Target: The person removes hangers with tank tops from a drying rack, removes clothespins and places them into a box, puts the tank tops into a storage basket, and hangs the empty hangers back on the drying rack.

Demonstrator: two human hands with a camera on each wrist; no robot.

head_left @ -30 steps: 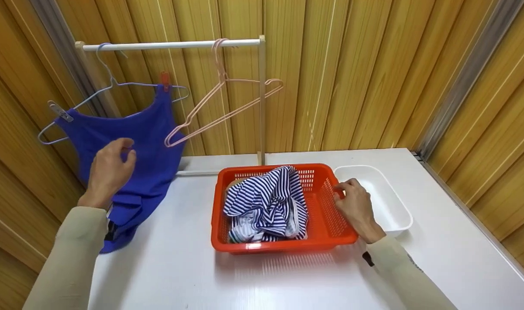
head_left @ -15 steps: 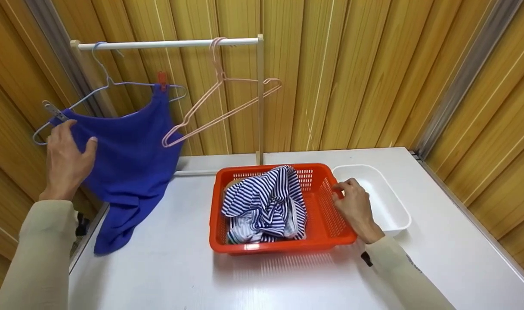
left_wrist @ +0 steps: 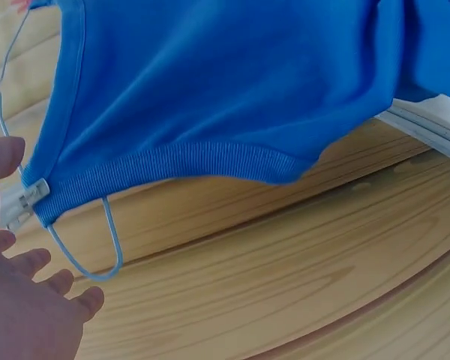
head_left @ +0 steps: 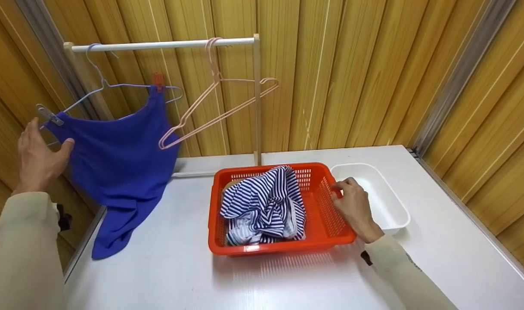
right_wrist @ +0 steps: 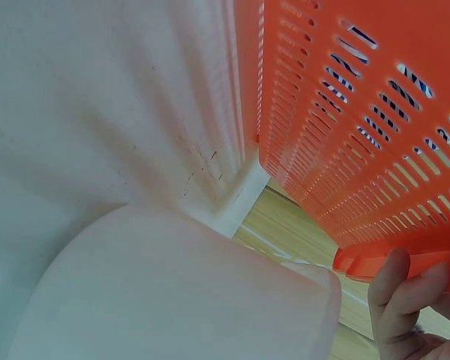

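My left hand [head_left: 38,161] is at the left end of a light-blue wire hanger [head_left: 83,101], beside a grey clothespin [head_left: 51,115]. Its fingers are spread and the thumb stands apart, with nothing held. From that hanger hangs a blue sleeveless top [head_left: 119,159], with a red clothespin [head_left: 158,82] on its other shoulder. In the left wrist view the pale clothespin [left_wrist: 36,192] sits between thumb and fingers, seemingly ungripped. My right hand [head_left: 354,206] holds the right rim of a red plastic basket [head_left: 283,246], fingers curled at the edge. Inside lies a striped navy-and-white garment [head_left: 266,198].
Two pink hangers [head_left: 214,116] hang from the white rod [head_left: 167,44] of a small rack behind the basket. A white tub [head_left: 382,193] stands right of the basket on the white table [head_left: 167,275]. Wood-patterned panels [head_left: 305,86] enclose the back and sides.
My left hand has moved left across the front of the blue top to the hanger's left end, its fingers opening out. The right hand stays at the basket rim.
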